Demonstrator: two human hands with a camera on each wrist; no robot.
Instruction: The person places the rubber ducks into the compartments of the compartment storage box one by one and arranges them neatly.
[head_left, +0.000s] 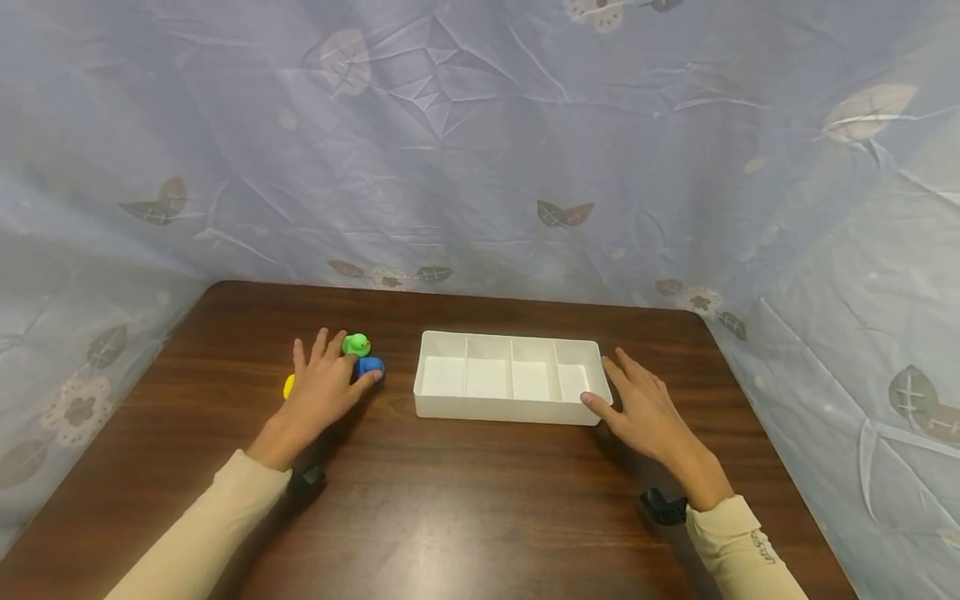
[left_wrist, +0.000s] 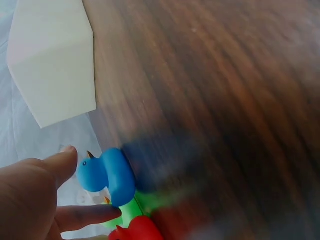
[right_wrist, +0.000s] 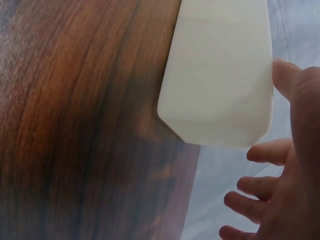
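My left hand [head_left: 321,387] is spread over a group of small rubber ducks at the table's left. Its thumb and index finger lie on either side of the blue duck [left_wrist: 117,175], the index fingertip right at its underside. Behind the blue one sits a green duck [head_left: 357,345]. A red duck [left_wrist: 142,230] shows in the left wrist view but is hidden by the hand in the head view. A yellow piece [head_left: 288,386] peeks out left of the hand. At the white divided box [head_left: 510,410], my right hand [head_left: 643,410] rests with its thumb at the front rim and fingers near the right end.
Four-sided compartments in a row divide the box, their bottoms bare. The dark wooden table [head_left: 450,500] ends at a back edge against a patterned grey-blue cloth [head_left: 480,167], which also hangs at both sides. Dark wrist bands [head_left: 663,507] sit under the sleeves.
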